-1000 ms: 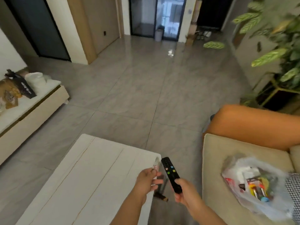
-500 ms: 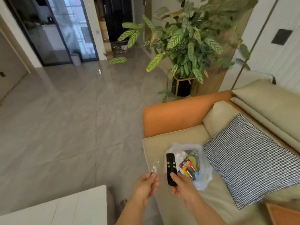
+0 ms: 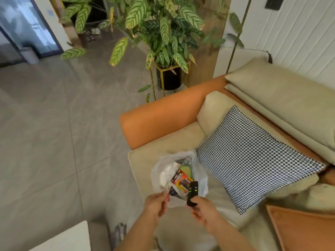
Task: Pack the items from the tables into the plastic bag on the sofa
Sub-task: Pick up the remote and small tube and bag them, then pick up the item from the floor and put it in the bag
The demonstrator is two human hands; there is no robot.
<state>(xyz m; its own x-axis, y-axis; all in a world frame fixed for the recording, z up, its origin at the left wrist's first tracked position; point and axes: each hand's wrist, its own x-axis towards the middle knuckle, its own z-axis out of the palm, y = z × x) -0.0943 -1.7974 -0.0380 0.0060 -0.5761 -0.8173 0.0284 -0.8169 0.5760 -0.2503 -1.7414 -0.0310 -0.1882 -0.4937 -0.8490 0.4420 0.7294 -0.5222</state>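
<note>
While both hands hover at the near edge of the plastic bag (image 3: 178, 178), the coming move turns on how the remote control (image 3: 192, 193) lies to the bag's mouth. Nearest the camera, the right hand (image 3: 203, 211) has its fingers curled round the remote's lower end; the black body rises from the fingers up and slightly right, its long axis running from the hand toward the bag's middle, button end leading and already over the bag's near side. To the bag's left at the same near edge, the left hand (image 3: 156, 203) pinches a small pale item (image 3: 165, 190); what it is I cannot tell, and whether the fingers also catch the bag's film is unclear. The right hand is the nearer to the opening, so I judge a short push along the remote's own axis would carry it in. Within the bag lie a battery pack (image 3: 182, 180) and white packets. Beyond the bag, the sofa (image 3: 163, 142) seat carries a checked cushion (image 3: 253, 160) to the bag's right, and farther off a potted plant (image 3: 163, 33) stands behind the armrest.
</note>
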